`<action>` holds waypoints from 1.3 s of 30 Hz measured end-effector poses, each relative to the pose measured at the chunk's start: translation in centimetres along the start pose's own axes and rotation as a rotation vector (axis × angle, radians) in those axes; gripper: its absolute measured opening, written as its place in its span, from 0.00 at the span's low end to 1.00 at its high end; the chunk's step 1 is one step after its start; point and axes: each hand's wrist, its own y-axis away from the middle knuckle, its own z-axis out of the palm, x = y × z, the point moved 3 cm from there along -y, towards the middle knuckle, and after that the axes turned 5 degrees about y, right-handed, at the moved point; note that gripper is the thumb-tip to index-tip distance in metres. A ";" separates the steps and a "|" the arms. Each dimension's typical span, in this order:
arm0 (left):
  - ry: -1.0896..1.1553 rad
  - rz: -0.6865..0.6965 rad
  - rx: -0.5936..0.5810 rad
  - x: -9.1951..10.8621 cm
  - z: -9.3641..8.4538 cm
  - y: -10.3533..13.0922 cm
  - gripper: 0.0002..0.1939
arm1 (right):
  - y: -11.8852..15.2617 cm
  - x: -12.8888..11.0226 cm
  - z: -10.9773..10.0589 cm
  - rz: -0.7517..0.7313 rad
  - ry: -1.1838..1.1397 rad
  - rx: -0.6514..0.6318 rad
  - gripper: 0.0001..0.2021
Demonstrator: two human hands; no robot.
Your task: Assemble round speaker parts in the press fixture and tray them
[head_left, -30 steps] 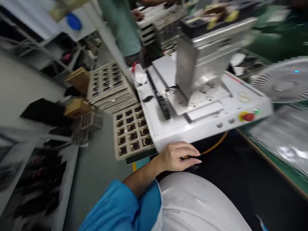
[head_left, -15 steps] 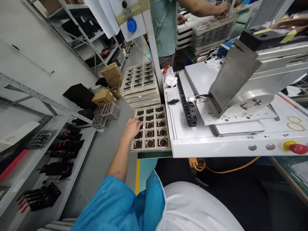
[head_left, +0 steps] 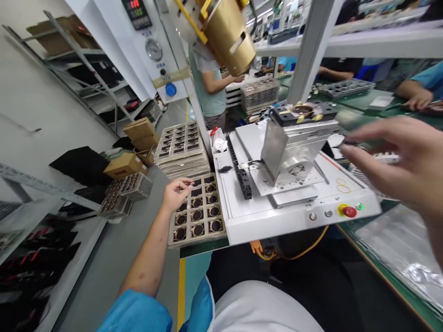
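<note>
My left hand [head_left: 176,193] hovers over the left part of a pale tray [head_left: 204,230] of round, gold-rimmed dark pieces like watch cases. Its thumb and fingertips come together in a pinch; whatever may be between them is too small to make out. One of the round gold-rimmed pieces [head_left: 197,229] sits in the tray's front row. At the right, close to the camera, my right hand [head_left: 398,159] is raised and slightly blurred. Its thumb and index finger are apart with nothing visible held. Left of it stands a metal machine fixture [head_left: 294,147] with a black holder [head_left: 302,113] on top.
A stack of trays [head_left: 183,159] rises behind the front tray. The white machine bed [head_left: 277,223] carries a red emergency button [head_left: 349,212]. Overhead hangs a gold cylinder [head_left: 233,41]. A co-worker [head_left: 212,92] stands beyond, and another person's hand [head_left: 418,99] is at far right.
My view has tilted up and turned right. My left hand has lifted from the tray's left column, its fingers drawn together. My right hand has come into view at the right.
</note>
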 end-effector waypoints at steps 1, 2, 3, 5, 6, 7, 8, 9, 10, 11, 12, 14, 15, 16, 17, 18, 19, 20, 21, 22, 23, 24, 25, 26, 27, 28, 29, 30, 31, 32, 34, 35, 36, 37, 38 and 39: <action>0.042 0.042 0.024 1.7 0.6 -0.5 0.20 | -2.5 -0.5 0.5 -0.091 -0.029 0.028 0.10; 0.087 0.093 0.049 3.4 1.1 -1.0 0.19 | -5.1 -0.9 1.1 -0.157 -0.038 0.029 0.09; 0.136 0.153 0.075 5.3 1.5 -1.6 0.17 | -7.7 -1.2 1.8 -0.210 -0.024 -0.031 0.11; 0.210 0.289 0.117 9.3 2.1 -2.9 0.15 | -11.9 -1.5 3.0 -0.223 0.023 -0.273 0.12; 0.223 0.353 0.124 11.3 2.4 -3.5 0.14 | -13.3 -1.6 3.3 -0.212 0.042 -0.401 0.13; 0.221 0.411 0.121 13.2 2.7 -4.3 0.13 | -14.3 -1.6 3.5 -0.195 0.053 -0.502 0.16; 0.211 0.462 0.110 15.1 3.0 -5.1 0.13 | -14.8 -1.8 3.4 -0.178 0.053 -0.561 0.18; 0.196 0.508 0.095 16.9 3.4 -6.0 0.13 | -15.0 -1.9 3.2 -0.165 0.040 -0.573 0.18; 0.177 0.551 0.075 18.7 4.0 -7.0 0.13 | -15.0 -2.1 2.9 -0.155 0.008 -0.544 0.18; 0.153 0.594 0.056 20.5 4.7 -8.1 0.14 | -14.7 -2.3 2.7 -0.139 -0.048 -0.487 0.16; 0.122 0.636 0.029 22.2 5.7 -9.4 0.14 | -14.4 -2.4 2.4 -0.114 -0.127 -0.413 0.14; 0.060 0.703 -0.037 25.2 8.2 -12.1 0.15 | -13.5 -2.3 2.1 -0.062 -0.319 -0.240 0.12; 0.025 0.719 -0.080 26.4 9.7 -13.5 0.16 | -13.0 -2.1 2.0 -0.039 -0.404 -0.157 0.12; -0.010 0.729 -0.135 27.5 11.2 -14.8 0.18 | -12.4 -1.7 1.8 -0.020 -0.471 -0.083 0.11; -0.038 0.730 -0.181 28.4 12.6 -15.9 0.19 | -11.7 -1.4 1.5 -0.007 -0.518 -0.023 0.11; -0.068 0.727 -0.228 29.2 13.8 -16.9 0.20 | -11.0 -1.1 1.1 -0.003 -0.549 0.019 0.11; -0.102 0.721 -0.274 29.7 14.8 -17.5 0.21 | -10.1 -0.7 0.5 -0.006 -0.571 0.048 0.11; -0.135 0.712 -0.313 30.1 15.5 -17.8 0.22 | -9.0 -0.4 -0.3 -0.011 -0.587 0.069 0.11; -0.163 0.704 -0.347 30.3 15.8 -17.9 0.23 | -7.8 0.0 -1.2 -0.010 -0.599 0.089 0.12; -0.181 0.698 -0.375 30.4 15.8 -17.6 0.23 | -6.3 0.4 -2.0 0.004 -0.603 0.103 0.13; -0.187 0.694 -0.398 30.4 15.5 -17.2 0.24 | -4.7 1.1 -2.9 0.037 -0.600 0.115 0.14; -0.183 0.693 -0.419 30.3 15.0 -16.7 0.25 | -2.9 1.9 -3.5 0.091 -0.594 0.123 0.15; -0.173 0.697 -0.441 30.0 14.4 -16.1 0.25 | -0.9 2.9 -3.9 0.166 -0.588 0.119 0.16; -0.161 0.704 -0.464 29.7 13.9 -15.6 0.25 | 1.1 4.1 -4.0 0.259 -0.580 0.101 0.18; -0.153 0.715 -0.484 29.3 13.5 -15.1 0.24 | 3.2 5.4 -3.7 0.363 -0.570 0.066 0.20; -0.148 0.730 -0.498 28.8 13.2 -14.7 0.22 | 5.3 6.7 -3.0 0.471 -0.558 0.015 0.22; -0.146 0.749 -0.508 28.4 13.0 -14.5 0.22 | 7.5 8.1 -2.2 0.580 -0.544 -0.037 0.25; -0.146 0.771 -0.515 28.0 12.9 -14.4 0.23 | 9.5 9.3 -1.2 0.684 -0.531 -0.095 0.28; -0.149 0.792 -0.522 27.7 12.8 -14.4 0.26 | 11.4 10.4 -0.2 0.774 -0.523 -0.148 0.30; -0.152 0.808 -0.531 27.4 12.9 -14.5 0.30 | 13.1 11.2 0.9 0.851 -0.522 -0.196 0.32; -0.150 0.823 -0.569 26.9 12.9 -15.1 0.32 | 15.8 12.2 2.6 0.958 -0.544 -0.269 0.35; -0.141 0.825 -0.591 26.8 12.9 -15.4 0.32 | 16.7 12.3 3.2 0.995 -0.564 -0.291 0.36; -0.126 0.832 -0.609 26.6 12.8 -15.8 0.32 | 17.4 12.4 3.7 1.025 -0.586 -0.303 0.36; -0.112 0.846 -0.625 26.5 12.8 -16.2 0.32 | 17.9 12.3 4.0 1.048 -0.612 -0.303 0.37; -0.100 0.866 -0.639 26.3 12.8 -16.5 0.33 | 18.3 12.2 4.2 1.061 -0.638 -0.296 0.37; -0.091 0.892 -0.651 26.1 12.9 -16.8 0.34 | 18.5 12.1 4.3 1.064 -0.661 -0.294 0.37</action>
